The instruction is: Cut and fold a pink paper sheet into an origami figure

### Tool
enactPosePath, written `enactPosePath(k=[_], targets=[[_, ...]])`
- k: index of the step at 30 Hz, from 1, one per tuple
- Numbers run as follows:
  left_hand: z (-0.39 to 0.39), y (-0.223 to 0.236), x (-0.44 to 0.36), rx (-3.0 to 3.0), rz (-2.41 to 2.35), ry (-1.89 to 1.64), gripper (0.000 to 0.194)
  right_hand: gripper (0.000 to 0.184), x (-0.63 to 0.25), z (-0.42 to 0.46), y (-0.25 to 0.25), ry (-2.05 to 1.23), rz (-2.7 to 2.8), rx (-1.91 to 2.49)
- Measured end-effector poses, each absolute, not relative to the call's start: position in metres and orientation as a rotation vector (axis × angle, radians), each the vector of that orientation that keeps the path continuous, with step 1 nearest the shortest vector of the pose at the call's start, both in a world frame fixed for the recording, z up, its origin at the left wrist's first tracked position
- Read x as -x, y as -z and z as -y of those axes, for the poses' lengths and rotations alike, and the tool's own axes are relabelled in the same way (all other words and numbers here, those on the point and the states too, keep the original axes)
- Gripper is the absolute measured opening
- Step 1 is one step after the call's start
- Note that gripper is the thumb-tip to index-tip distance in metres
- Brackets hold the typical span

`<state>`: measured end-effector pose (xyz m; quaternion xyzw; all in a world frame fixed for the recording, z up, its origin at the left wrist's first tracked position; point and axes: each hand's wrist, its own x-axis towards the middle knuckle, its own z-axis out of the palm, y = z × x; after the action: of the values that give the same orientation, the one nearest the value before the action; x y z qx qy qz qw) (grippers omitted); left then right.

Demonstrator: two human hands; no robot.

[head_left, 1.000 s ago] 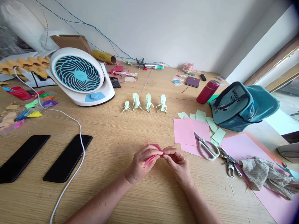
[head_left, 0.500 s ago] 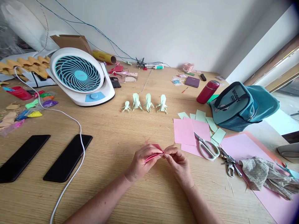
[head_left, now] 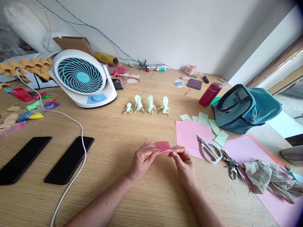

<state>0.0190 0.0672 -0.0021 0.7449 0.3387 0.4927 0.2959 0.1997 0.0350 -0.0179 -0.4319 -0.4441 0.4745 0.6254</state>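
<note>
— One readable label?
— "SNOOPY," on the teal zippered bag (head_left: 248, 108), beside the red flask (head_left: 210, 94).
— And each grip?
— Left hand (head_left: 141, 160) and right hand (head_left: 184, 162) both pinch the folded pink paper (head_left: 163, 145) over the bench (head_left: 118, 135); scissors (head_left: 204, 143) lie right of it.

Left hand (head_left: 144, 157), right hand (head_left: 183, 160) pinching folded pink paper (head_left: 163, 146).

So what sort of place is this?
Probably a papercraft workspace, judging by the folded pink paper being held, the four pale-green paper figures standing in a row and the scissors.
</note>
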Motion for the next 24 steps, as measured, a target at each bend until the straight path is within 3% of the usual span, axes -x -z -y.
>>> enactPosePath(k=[18,24], targets=[[-0.070,0.009,-0.019,-1.968,-0.956,-1.258,0.021,0.007,-0.199,-0.036,0.014,-1.229,0.773,0.874],[-0.073,0.026,-0.019,-1.570,-1.048,-1.221,0.032,0.012,-0.203,-0.037,0.013,-1.283,0.667,0.801]])
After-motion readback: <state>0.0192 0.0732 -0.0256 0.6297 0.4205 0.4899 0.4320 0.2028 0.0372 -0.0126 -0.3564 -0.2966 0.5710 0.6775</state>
